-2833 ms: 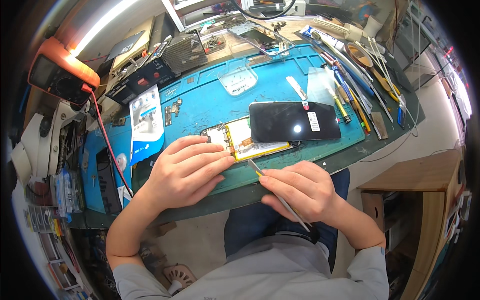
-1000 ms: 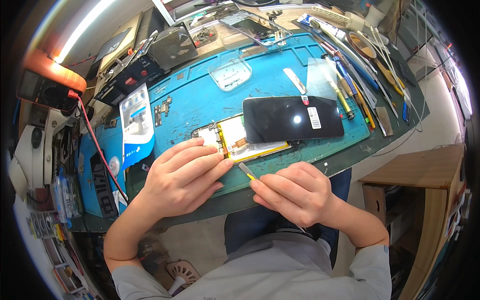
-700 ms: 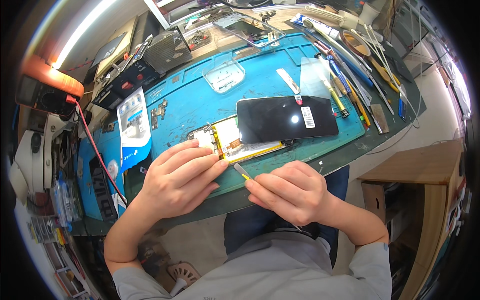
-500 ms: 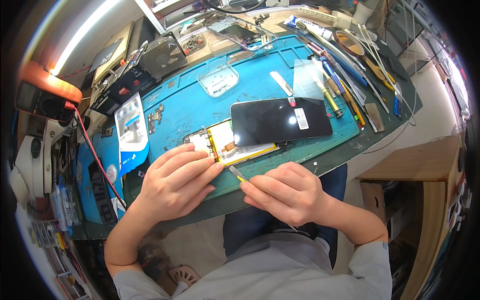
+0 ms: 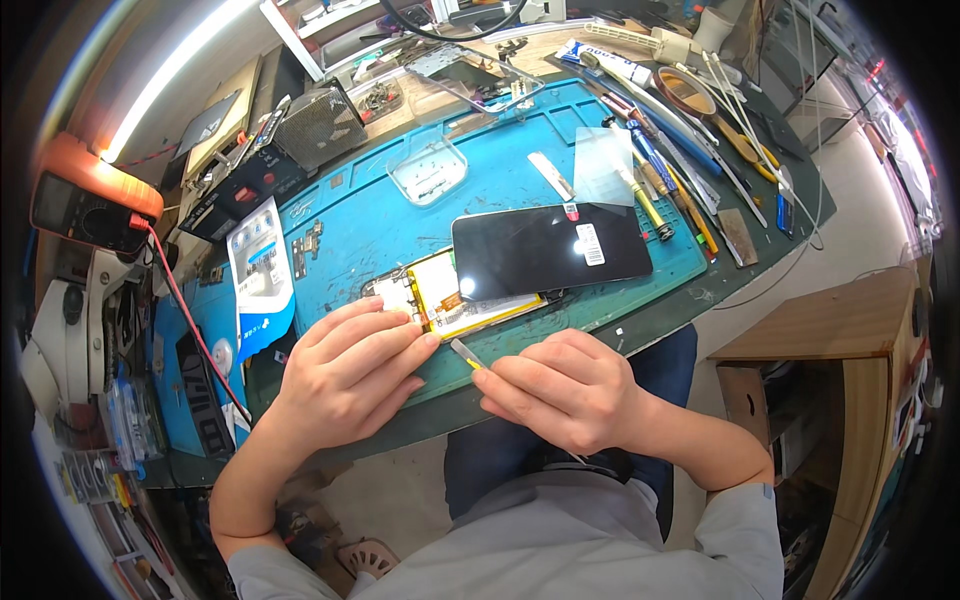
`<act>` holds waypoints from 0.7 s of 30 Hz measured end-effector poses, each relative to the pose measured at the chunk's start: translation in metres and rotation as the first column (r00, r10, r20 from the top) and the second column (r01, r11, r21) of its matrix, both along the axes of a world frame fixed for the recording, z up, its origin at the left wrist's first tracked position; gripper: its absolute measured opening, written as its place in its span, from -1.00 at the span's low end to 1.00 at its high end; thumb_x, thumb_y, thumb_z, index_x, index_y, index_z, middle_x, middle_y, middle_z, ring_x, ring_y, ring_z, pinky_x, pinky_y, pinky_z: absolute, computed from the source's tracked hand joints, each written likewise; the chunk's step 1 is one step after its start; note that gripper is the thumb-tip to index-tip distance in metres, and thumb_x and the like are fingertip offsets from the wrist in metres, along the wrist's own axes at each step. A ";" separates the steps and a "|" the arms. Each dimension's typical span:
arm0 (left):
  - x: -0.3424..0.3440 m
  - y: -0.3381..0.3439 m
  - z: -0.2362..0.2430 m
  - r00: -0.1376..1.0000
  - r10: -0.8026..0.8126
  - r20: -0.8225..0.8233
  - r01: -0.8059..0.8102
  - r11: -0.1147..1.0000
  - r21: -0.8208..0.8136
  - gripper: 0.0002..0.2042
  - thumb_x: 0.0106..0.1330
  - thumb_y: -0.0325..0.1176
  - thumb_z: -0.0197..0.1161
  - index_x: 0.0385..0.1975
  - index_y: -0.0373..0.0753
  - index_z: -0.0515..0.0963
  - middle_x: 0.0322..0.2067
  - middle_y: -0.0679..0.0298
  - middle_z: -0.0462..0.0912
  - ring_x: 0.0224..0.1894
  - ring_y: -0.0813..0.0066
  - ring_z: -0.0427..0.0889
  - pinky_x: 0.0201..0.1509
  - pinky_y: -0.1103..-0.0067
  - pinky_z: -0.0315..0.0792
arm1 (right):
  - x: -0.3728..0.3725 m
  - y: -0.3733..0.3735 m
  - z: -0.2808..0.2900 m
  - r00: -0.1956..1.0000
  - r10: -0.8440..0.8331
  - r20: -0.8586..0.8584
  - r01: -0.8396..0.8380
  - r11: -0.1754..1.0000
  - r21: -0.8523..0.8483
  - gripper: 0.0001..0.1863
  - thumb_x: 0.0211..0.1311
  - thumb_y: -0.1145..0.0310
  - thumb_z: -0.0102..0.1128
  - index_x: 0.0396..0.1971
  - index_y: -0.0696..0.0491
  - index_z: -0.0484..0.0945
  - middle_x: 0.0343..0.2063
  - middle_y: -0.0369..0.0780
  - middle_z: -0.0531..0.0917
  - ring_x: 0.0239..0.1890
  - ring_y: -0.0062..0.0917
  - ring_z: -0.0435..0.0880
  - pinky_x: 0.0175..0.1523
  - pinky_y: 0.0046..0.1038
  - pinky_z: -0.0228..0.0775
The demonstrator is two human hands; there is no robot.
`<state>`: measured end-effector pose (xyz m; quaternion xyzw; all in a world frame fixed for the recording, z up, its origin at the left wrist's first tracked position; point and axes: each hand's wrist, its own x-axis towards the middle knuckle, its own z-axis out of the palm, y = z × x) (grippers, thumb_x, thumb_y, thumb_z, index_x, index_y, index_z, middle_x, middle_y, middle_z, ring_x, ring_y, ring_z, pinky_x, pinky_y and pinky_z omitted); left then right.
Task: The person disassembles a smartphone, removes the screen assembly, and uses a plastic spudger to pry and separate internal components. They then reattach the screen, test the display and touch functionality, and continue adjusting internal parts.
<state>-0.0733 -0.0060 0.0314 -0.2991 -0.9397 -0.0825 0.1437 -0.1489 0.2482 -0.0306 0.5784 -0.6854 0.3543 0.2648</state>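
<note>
The left hand (image 5: pixel 350 375) is resting its fingers close together on the left end of the opened phone (image 5: pixel 436 275), lying on the blue mat (image 5: pixel 345 225); there is no telling whether they are gripping. A black panel (image 5: pixel 530 255) is partly covering the phone. The right hand (image 5: pixel 565 390) is clamping its fingers on a flat-bladed tool (image 5: pixel 465 352).

The phone (image 5: pixel 432 290) is covered on its 2 o'clock side by the screen (image 5: pixel 550 252) and at its 8 o'clock corner by the left hand (image 5: pixel 350 375), whose exact hold cannot be made out. The middle of the tool (image 5: pixel 464 352) is hidden by the right hand (image 5: pixel 560 390). At 11 o'clock, the bits (image 5: pixel 430 186) in the tray (image 5: pixel 440 155) are too small to be identified. The cord (image 5: pixel 450 37) at 12 and the shirt (image 5: pixel 560 540) at 6 are cut off by the edges.
</note>
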 end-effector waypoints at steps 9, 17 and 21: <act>0.001 0.000 0.000 1.000 0.002 0.002 -0.002 1.000 -0.006 -0.61 0.10 -0.34 0.43 -0.02 -0.22 0.70 -0.07 0.26 0.68 0.05 0.32 0.67 0.25 0.31 0.53 | 0.000 0.000 0.000 1.000 0.001 0.004 -0.001 1.000 0.002 -0.75 0.17 0.36 0.38 -0.19 0.18 0.69 -0.28 -0.27 0.62 -0.33 -0.54 0.62 -0.30 -0.50 0.46; 0.001 0.000 0.001 1.000 0.007 0.007 -0.007 1.000 -0.008 -0.61 0.09 -0.34 0.43 -0.03 -0.22 0.70 -0.07 0.26 0.68 0.05 0.32 0.67 0.25 0.32 0.54 | 0.001 0.000 0.001 1.000 -0.014 0.016 0.014 1.000 -0.007 -0.73 0.10 0.37 0.46 -0.19 0.12 0.74 -0.31 -0.31 0.67 -0.38 -0.58 0.62 -0.34 -0.55 0.43; 0.001 0.000 0.001 1.000 0.004 0.002 -0.004 1.000 -0.014 -0.61 0.09 -0.35 0.43 -0.03 -0.22 0.70 -0.07 0.26 0.69 0.04 0.31 0.67 0.25 0.31 0.54 | 0.001 0.000 0.000 1.000 -0.012 0.020 0.012 1.000 -0.015 -0.73 0.10 0.37 0.46 -0.19 0.12 0.74 -0.31 -0.31 0.67 -0.37 -0.58 0.63 -0.34 -0.54 0.44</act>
